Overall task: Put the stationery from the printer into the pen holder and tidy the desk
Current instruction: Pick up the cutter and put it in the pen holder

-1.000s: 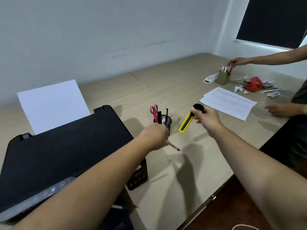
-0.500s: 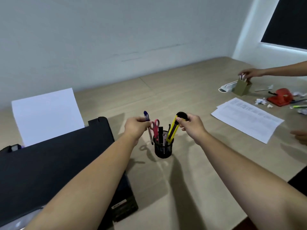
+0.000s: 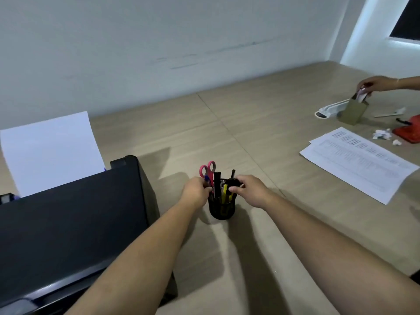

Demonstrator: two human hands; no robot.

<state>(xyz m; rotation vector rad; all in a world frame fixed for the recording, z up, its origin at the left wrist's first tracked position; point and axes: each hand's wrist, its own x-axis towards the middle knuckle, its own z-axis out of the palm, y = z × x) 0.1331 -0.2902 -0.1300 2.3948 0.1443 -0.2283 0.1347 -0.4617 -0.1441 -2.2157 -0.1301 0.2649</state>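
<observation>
A black mesh pen holder (image 3: 221, 209) stands on the desk just right of the black printer (image 3: 68, 219). Pink-handled scissors (image 3: 208, 170) and black pens (image 3: 217, 181) stick up out of it. My left hand (image 3: 196, 193) is at the holder's left rim, fingers closed on a blue pen (image 3: 207, 179) whose lower end is inside the holder. My right hand (image 3: 247, 190) is at the right rim, gripping the black top of a yellow utility knife (image 3: 226, 193) that stands inside the holder.
White paper (image 3: 50, 151) stands in the printer's rear tray. At the right lie printed sheets (image 3: 359, 162), a tan pen box (image 3: 353, 111) with another person's hand (image 3: 375, 85) over it, a red hole punch (image 3: 409, 134) and paper scraps (image 3: 381, 134).
Both hands have come down to the holder's rim. The blue pen and the yellow knife, held above the holder before, now stand inside it. The view has shifted left.
</observation>
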